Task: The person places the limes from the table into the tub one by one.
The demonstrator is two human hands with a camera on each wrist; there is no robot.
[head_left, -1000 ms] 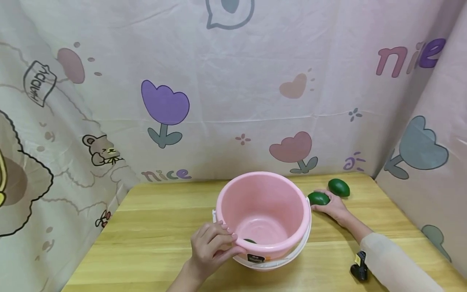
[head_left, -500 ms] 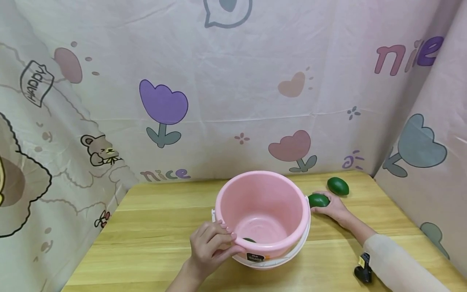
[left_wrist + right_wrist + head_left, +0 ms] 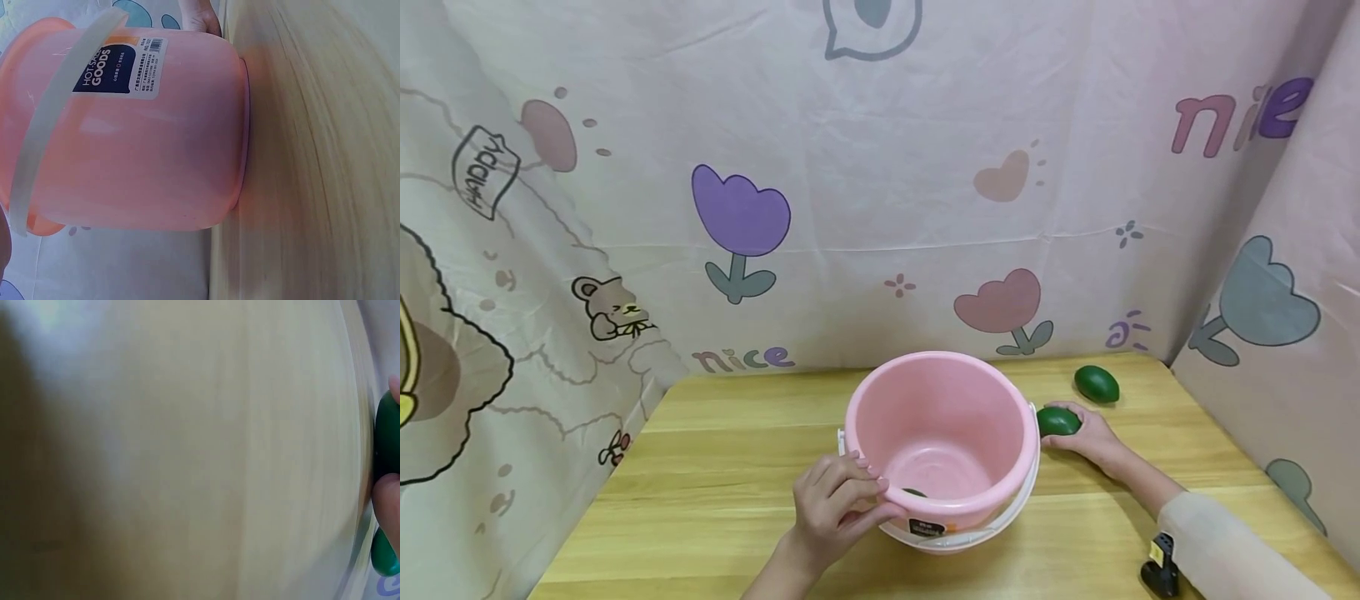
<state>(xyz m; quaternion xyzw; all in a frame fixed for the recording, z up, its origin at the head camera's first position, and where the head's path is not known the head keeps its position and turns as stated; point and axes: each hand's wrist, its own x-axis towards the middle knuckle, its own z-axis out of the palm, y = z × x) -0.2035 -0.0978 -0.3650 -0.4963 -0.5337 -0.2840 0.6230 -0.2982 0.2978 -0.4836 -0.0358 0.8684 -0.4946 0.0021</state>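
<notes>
A pink bucket [image 3: 940, 404] stands on the table, its white handle [image 3: 39, 134] lowered against the near side. My left hand [image 3: 835, 504] holds the bucket's near-left rim, thumb outside and fingertips over the edge. Beside the bucket's right wall, my right hand [image 3: 1093, 437] grips a dark green oval fruit [image 3: 1058, 422] between thumb and fingers. Behind that hand lies a second green fruit [image 3: 1097, 384]. Inside the bucket, a sliver of something green [image 3: 914, 493] shows above the near rim; the rest is hidden. The right wrist view catches the gripped fruit [image 3: 389, 437] at its edge.
The wooden table [image 3: 722, 467] ends at a printed cloth backdrop [image 3: 865, 167] behind, with cloth walls on both sides. A small black device [image 3: 1161, 567] sits at the right wrist by the sleeve.
My right hand and the green fruit have shifted slightly toward me along the bucket's right side. My left hand stays on the rim.
</notes>
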